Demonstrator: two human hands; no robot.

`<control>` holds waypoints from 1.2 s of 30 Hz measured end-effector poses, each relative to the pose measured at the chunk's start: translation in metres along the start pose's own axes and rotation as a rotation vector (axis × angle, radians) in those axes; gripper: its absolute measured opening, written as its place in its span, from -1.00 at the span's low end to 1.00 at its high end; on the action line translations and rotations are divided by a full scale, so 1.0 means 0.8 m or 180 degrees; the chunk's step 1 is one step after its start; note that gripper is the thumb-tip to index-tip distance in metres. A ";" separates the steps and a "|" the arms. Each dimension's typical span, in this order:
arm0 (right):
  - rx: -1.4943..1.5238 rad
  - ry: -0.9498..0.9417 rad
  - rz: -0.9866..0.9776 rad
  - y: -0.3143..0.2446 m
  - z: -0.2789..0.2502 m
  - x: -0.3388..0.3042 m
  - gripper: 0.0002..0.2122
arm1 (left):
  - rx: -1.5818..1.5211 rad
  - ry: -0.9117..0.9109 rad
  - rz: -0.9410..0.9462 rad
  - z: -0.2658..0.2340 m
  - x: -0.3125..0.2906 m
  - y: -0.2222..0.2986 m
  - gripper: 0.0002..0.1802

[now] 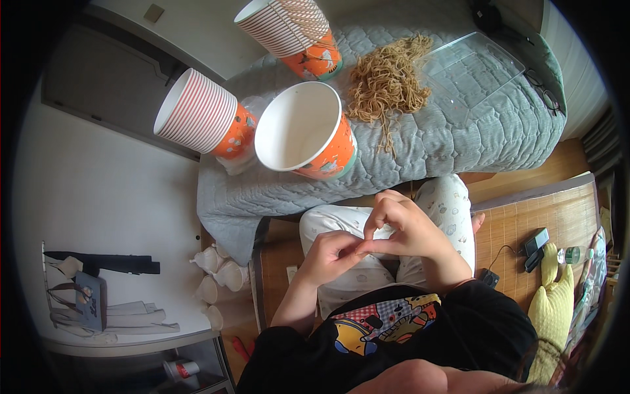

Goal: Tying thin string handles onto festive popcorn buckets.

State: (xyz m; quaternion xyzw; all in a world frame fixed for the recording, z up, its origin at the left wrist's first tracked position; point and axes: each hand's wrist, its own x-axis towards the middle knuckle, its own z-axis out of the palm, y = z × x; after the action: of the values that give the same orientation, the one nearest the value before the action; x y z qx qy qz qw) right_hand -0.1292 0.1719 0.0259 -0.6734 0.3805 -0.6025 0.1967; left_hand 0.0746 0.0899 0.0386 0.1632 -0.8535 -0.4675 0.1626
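Note:
Over my lap, my left hand [331, 255] and my right hand [405, 226] meet, fingertips pinched together. Whatever lies between them is hidden or too small to make out. Beyond them, on a grey-green quilted cover [453, 141], stands a large orange paper bucket [335, 154], its white inside showing. Left of it leans a stack of paper buckets [207, 111] with clear plastic wrap around its base. A second stack [282, 33] is at the back, with brown strands draped over its side. A tangled heap of brown strings [390, 79] lies to the right, some ends trailing toward me.
A clear plastic tray [476, 69] lies beside the strings, with eyeglasses [550, 98] near the cover's right edge. Several white cups [230, 274] sit on the floor at left. At right are a black device with a cable [536, 249], a bottle [574, 255] and a yellow plush [551, 305].

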 end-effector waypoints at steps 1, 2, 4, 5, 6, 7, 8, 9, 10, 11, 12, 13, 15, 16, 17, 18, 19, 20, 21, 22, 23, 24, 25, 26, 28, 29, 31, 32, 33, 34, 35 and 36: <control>0.0008 -0.0001 0.0004 0.000 0.000 0.000 -0.63 | 0.0000 -0.0001 0.0000 0.000 0.000 0.001 -0.86; 0.0017 -0.0003 0.0008 0.000 0.000 0.000 -0.63 | -0.0008 0.0007 -0.0004 0.000 0.000 0.001 -0.86; 0.0018 -0.0004 0.0013 0.001 0.000 0.000 -0.63 | -0.0018 0.0012 -0.0007 0.001 0.000 0.000 -0.86; 0.0021 -0.0007 0.0016 0.000 0.000 0.000 -0.63 | -0.0006 0.0014 0.0002 0.000 0.000 0.000 -0.86; 0.0022 -0.0006 0.0015 0.000 0.000 0.000 -0.63 | 0.0006 0.0014 0.0010 0.000 0.000 -0.001 -0.86; 0.0020 -0.0005 0.0012 0.000 -0.001 0.000 -0.63 | 0.0006 0.0014 0.0009 0.000 0.000 0.000 -0.86; 0.0017 -0.0004 0.0008 0.000 -0.001 0.000 -0.63 | -0.0007 0.0011 -0.0018 0.000 0.001 0.001 -0.87; 0.0017 -0.0003 0.0008 0.000 -0.001 0.001 -0.63 | -0.0020 0.0007 -0.0045 0.000 0.001 0.002 -0.87; 0.0016 0.0007 -0.0002 -0.001 -0.001 0.001 -0.63 | -0.0020 0.0007 -0.0045 0.000 0.001 0.003 -0.87; 0.0014 0.0017 -0.0013 -0.001 -0.001 0.001 -0.63 | -0.0027 0.0010 -0.0057 0.000 0.001 0.003 -0.87; 0.0015 0.0017 -0.0014 -0.001 -0.001 0.002 -0.63 | -0.0034 0.0014 -0.0069 0.000 0.001 0.003 -0.87; 0.0009 0.0014 -0.0016 -0.002 -0.001 0.002 -0.63 | -0.0033 0.0015 -0.0070 0.000 0.001 0.003 -0.87; 0.0000 0.0015 -0.0014 -0.002 -0.001 0.002 -0.63 | -0.0030 0.0008 -0.0056 0.000 0.002 0.004 -0.87; -0.0006 0.0013 -0.0004 -0.002 -0.001 0.002 -0.63 | -0.0031 0.0007 -0.0056 0.000 0.002 0.003 -0.87; -0.0011 0.0011 0.0004 -0.003 -0.001 0.002 -0.62 | -0.0010 -0.0001 -0.0056 -0.001 0.001 0.001 -0.87; -0.0009 0.0011 0.0002 -0.003 -0.001 0.002 -0.62 | 0.0012 -0.0008 -0.0057 -0.001 0.001 0.001 -0.87; -0.0010 0.0007 0.0004 -0.004 -0.002 0.003 -0.62 | 0.0014 -0.0006 -0.0057 -0.001 0.001 0.001 -0.87; -0.0011 0.0002 0.0008 -0.003 -0.002 0.002 -0.62 | 0.0005 -0.0001 -0.0052 -0.001 0.001 0.000 -0.86; -0.0011 0.0002 0.0008 -0.002 -0.001 0.002 -0.62 | -0.0003 0.0004 -0.0048 -0.001 0.001 0.000 -0.86; -0.0001 0.0005 0.0004 -0.001 -0.001 0.002 -0.63 | -0.0002 0.0005 -0.0048 0.000 0.001 0.000 -0.86; 0.0007 0.0009 0.0002 -0.001 -0.001 0.001 -0.63 | -0.0032 0.0028 -0.0066 0.000 0.001 0.000 -0.86; 0.0005 0.0011 0.0003 -0.001 -0.001 0.001 -0.63 | -0.0062 0.0050 -0.0084 0.001 0.001 0.001 -0.86; 0.0001 0.0009 0.0000 -0.001 -0.001 0.001 -0.63 | -0.0063 0.0048 -0.0083 0.001 0.000 0.001 -0.86; -0.0002 0.0006 -0.0005 -0.001 -0.001 0.001 -0.63 | -0.0084 0.0071 -0.0113 0.001 0.000 0.001 -0.86; 0.0003 0.0008 -0.0007 -0.001 -0.001 0.001 -0.63 | -0.0106 0.0093 -0.0143 0.002 0.000 0.002 -0.86; 0.0008 0.0008 -0.0010 -0.001 -0.001 0.002 -0.63 | -0.0107 0.0112 -0.0154 0.002 0.000 0.002 -0.86; 0.0001 0.0009 -0.0006 -0.001 -0.001 0.001 -0.63 | -0.0108 0.0130 -0.0165 0.002 0.000 0.001 -0.86; -0.0005 0.0009 -0.0002 -0.001 -0.001 0.001 -0.63 | -0.0139 0.0165 -0.0165 0.002 -0.001 0.000 -0.86; -0.0004 0.0009 -0.0003 -0.001 -0.001 0.001 -0.63 | -0.0171 0.0201 -0.0166 0.003 -0.001 0.000 -0.86; -0.0014 0.0009 -0.0010 -0.001 -0.001 0.001 -0.64 | -0.0170 0.0202 -0.0166 0.003 -0.002 0.000 -0.86; -0.0027 0.0011 -0.0015 -0.001 -0.001 0.001 -0.64 | -0.0180 0.0195 -0.0179 0.002 -0.001 0.000 -0.87; -0.0029 0.0012 -0.0012 0.000 -0.001 0.001 -0.64 | -0.0191 0.0187 -0.0192 0.002 -0.001 0.000 -0.88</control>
State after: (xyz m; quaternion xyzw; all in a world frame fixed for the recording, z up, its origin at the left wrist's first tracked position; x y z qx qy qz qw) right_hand -0.1298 0.1716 0.0269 -0.6740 0.3824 -0.6023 0.1917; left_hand 0.0745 0.0918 0.0376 0.1976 -0.8286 -0.4925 0.1783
